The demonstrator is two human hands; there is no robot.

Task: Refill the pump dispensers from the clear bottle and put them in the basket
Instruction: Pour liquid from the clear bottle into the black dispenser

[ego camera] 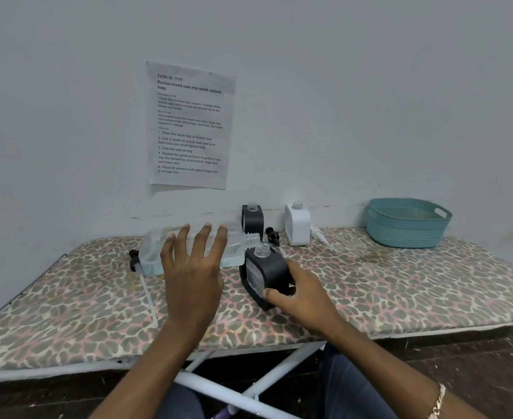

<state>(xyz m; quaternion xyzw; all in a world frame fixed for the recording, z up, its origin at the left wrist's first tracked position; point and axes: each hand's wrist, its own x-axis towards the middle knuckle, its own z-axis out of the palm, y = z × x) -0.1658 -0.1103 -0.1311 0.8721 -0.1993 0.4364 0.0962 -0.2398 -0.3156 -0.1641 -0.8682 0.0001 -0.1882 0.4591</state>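
**Left hand** [193, 267]: four fingers [207, 237] spread apart across the near side of the bottle [158, 252], tips at its upper edge; thumb hidden. The hand holds the bottle lying on its side off the board, open neck pointing right. Liquid sits along its lower side.

**Right hand** [303, 294]: thumb pressed on the near face of the black dispenser [267, 273], the other fingers wrapped behind its right side, out of sight. The dispenser tilts left, base on the board [400, 282], and its open neck is just below and right of the bottle's neck. Whether the two necks touch cannot be told.

**Behind the hands, against the wall** [370, 86]:
- second black dispenser [253, 220], upright and uncapped, just beyond the bottle's neck
- middle pump [272, 232], black, lying between the two far dispensers
- white dispenser [297, 225], upright and uncapped
- white pump [320, 237], lying just right of the white dispenser

**Left:** left pump [133, 260], black, lies at the bottle's base end, its tube running toward the near edge.

**Far right:** basket [408, 223], teal, stands near the wall, well apart from both hands.

**Room:** patterned board cover lies bare between the white pump and the basket, and along the near right edge. The board's right end is rounded.

**Wall:** printed sheet [190, 125] above the bottle.
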